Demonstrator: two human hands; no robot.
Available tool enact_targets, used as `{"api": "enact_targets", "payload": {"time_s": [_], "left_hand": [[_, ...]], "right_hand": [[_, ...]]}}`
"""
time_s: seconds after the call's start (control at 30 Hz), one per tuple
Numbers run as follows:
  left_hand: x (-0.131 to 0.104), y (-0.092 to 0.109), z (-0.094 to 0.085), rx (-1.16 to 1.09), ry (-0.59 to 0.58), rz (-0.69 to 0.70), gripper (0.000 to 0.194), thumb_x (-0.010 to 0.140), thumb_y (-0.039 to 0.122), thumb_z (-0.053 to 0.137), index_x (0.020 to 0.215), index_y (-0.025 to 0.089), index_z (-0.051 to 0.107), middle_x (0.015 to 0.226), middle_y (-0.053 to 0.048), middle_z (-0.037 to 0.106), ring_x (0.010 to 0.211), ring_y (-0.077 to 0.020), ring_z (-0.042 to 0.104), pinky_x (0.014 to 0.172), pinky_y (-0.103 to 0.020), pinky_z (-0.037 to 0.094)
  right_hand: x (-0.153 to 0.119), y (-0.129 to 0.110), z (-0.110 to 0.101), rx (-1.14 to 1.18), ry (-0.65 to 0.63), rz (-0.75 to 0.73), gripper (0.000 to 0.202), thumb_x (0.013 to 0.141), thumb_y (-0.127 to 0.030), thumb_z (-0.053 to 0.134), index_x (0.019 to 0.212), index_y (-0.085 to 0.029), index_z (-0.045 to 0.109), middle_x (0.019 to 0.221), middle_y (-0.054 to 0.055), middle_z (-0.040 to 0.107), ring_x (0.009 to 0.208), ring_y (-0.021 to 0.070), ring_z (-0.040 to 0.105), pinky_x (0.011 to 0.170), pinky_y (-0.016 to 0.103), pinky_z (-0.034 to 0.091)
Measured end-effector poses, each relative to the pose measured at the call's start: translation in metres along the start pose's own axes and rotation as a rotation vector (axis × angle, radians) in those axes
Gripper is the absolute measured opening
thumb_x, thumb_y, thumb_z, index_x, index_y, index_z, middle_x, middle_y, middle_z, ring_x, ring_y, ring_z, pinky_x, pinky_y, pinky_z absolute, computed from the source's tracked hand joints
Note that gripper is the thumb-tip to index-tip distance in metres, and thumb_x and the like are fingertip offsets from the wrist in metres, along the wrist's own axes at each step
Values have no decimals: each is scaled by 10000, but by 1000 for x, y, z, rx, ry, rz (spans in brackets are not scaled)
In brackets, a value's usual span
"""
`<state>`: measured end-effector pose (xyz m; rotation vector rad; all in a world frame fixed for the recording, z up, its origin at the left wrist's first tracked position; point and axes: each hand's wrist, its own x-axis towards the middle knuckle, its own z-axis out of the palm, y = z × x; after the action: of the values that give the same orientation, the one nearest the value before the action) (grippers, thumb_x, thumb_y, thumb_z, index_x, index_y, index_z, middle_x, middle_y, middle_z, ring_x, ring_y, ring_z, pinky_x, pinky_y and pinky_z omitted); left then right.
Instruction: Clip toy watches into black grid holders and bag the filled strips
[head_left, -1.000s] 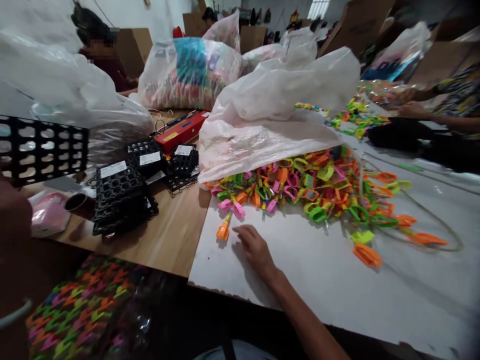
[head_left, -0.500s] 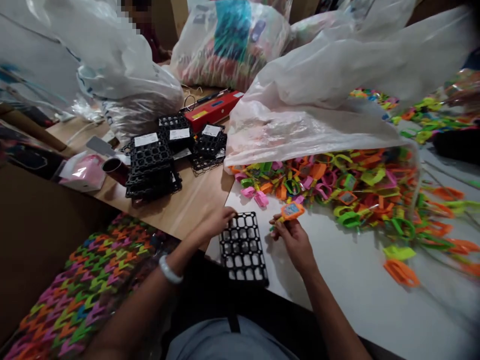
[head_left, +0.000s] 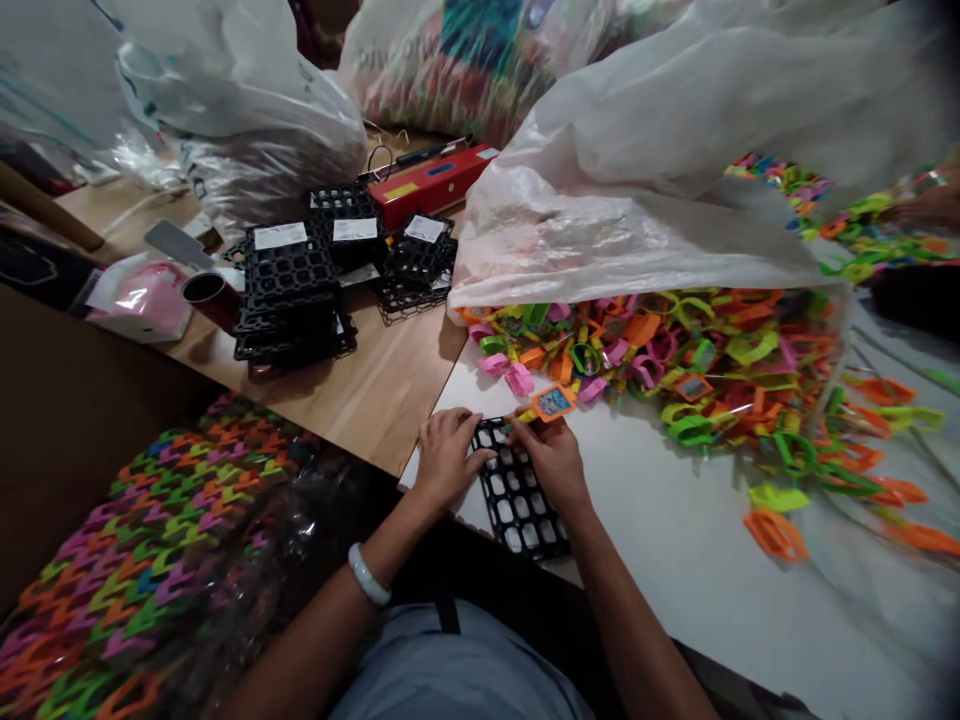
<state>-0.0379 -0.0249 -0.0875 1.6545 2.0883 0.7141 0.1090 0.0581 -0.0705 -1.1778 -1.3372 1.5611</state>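
Note:
A black plastic grid tray (head_left: pixel 517 508), with rows of openings, lies at the edge of the white tabletop in front of me. My left hand (head_left: pixel 448 458) grips its far left corner, thumb over the top. In my right hand (head_left: pixel 553 462) is an orange toy watch (head_left: pixel 553 402) with a picture face and a yellow part, pinched between thumb and fingers. That hand is over the tray's far right corner, and its fingers partly hide the yellow end. Just beyond lies a pile of similar pink, green, yellow and orange pieces (head_left: pixel 645 350).
A large translucent plastic bag (head_left: pixel 585 230) spills the pile. Stacked black trays with white labels (head_left: pixel 289 290) stand on the wooden table (head_left: pixel 390 385), near a red box (head_left: pixel 431 185) and a dark cup (head_left: pixel 214 300). Bright pieces fill a container (head_left: pixel 172 530) at lower left.
My right hand has moved left with the orange toy watch, from beside the tray to over its far right corner. My left thumb now reaches over the tray, which sits slightly turned.

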Motion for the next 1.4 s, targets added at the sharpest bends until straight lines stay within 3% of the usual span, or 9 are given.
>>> {"api": "enact_targets", "payload": {"time_s": [0.2, 0.33, 0.6, 0.8, 0.9, 0.97, 1.13, 1.3, 1.4], "left_hand": [[5, 1, 2, -15, 35, -41, 538, 794, 335, 803, 1263, 213, 571, 1329, -112, 575, 1259, -301, 483, 1046, -474, 340], [4, 0, 3, -38, 55, -37, 449, 791, 308, 794, 1182, 217, 593, 1313, -101, 591, 1256, -290, 496, 1047, -461, 342], [2, 1, 5, -60, 81, -46, 448, 757, 191, 726, 1181, 210, 581, 1305, -104, 606, 1255, -292, 506, 1054, -457, 352], [2, 0, 7, -62, 101, -36, 467, 746, 175, 701, 1193, 215, 576, 1311, -123, 601, 1251, -307, 514, 1065, -485, 355], [3, -1, 8, -59, 108, -30, 476, 765, 181, 697, 1221, 223, 568, 1318, -119, 598, 1257, -302, 511, 1065, -489, 358], [4, -4, 8, -56, 107, -22, 477, 782, 191, 696, 1239, 224, 563, 1328, -119, 594, 1269, -298, 502, 1066, -491, 356], [6, -11, 6, -54, 89, 14, 429, 825, 234, 713, 1233, 210, 581, 1330, -123, 601, 1255, -304, 508, 1037, -497, 376], [5, -11, 5, -71, 119, 26, 250, 931, 269, 624, 1177, 222, 624, 1270, -87, 639, 1192, -259, 552, 1000, -426, 411], [7, -8, 6, -72, 160, 13, 200, 967, 271, 563, 1147, 216, 633, 1215, -86, 648, 1131, -249, 571, 970, -412, 426]], "right_hand": [[23, 9, 21, -38, -213, 36, 392, 707, -492, 759, 912, -199, 599, 771, 23, 708, 577, 156, 622, 520, 274, 484], [25, 20, 18, -192, -186, -20, 340, 767, -483, 694, 931, -195, 619, 719, 28, 691, 564, 177, 607, 523, 301, 495], [22, 30, 15, -671, -219, -447, 130, 859, -212, 542, 943, -227, 640, 949, 88, 704, 911, 242, 663, 816, 360, 547], [23, 25, 10, -730, -326, -468, 175, 885, -170, 508, 983, -223, 643, 951, 62, 680, 881, 208, 642, 811, 332, 540], [41, 4, -3, -705, -346, -507, 292, 901, -146, 471, 1118, -222, 650, 998, 47, 679, 857, 184, 632, 792, 318, 534], [64, -11, -11, -795, -243, -614, 389, 896, -83, 423, 1171, -222, 662, 1067, 72, 661, 922, 199, 613, 841, 343, 517], [120, -28, -21, -1210, -162, -769, 236, 889, -125, 555, 994, -215, 746, 1026, 108, 595, 988, 259, 538, 873, 377, 469], [106, -25, -39, -906, 14, -757, 151, 901, -230, 573, 940, -217, 718, 1039, 82, 571, 954, 219, 567, 833, 342, 494], [72, -19, -38, -591, -18, -540, 215, 903, -393, 589, 970, -204, 664, 897, 62, 619, 835, 208, 604, 755, 352, 516]]}}
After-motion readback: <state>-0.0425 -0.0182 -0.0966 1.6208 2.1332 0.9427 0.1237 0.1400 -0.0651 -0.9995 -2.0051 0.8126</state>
